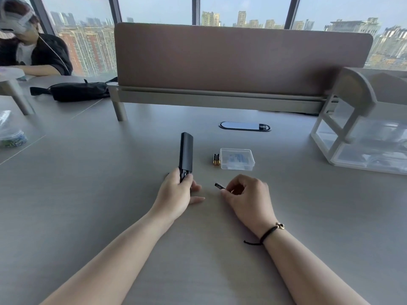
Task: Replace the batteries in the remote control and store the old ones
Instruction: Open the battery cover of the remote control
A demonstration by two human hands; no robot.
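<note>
Near the centre of the frame the left hand (176, 192) curls round the lower end of the black remote control (186, 154), thumb and fingers wrapped about what looks like the battery end, while the rest of the body rises up the picture, tilted only slightly, its far tip pointing toward the oval cable port (245, 126) in the table (88, 194). Just right of it, and a little lower in the frame, the right hand (248, 194) pinches a small dark piece (219, 186) between thumb and forefinger; it is too small to say whether this is a used battery or the compartment cover. The piece sticks out leftward and slightly upward from the fingertips, so its free end points back toward the held end of the remote, with a clear gap of bare table between the two hands. Above the right hand in the picture two batteries (216, 159) lie side by side, their long axes running up and down the frame, parallel to the remote and touching or nearly touching the left wall of the clear plastic box (237, 159), whose lid looks closed. The right hand is plainly the nearer one to both batteries and box, which lie straight up the frame from its knuckles; I judge that any setting down or fetching falls to it, while the left only steadies the remote.
</note>
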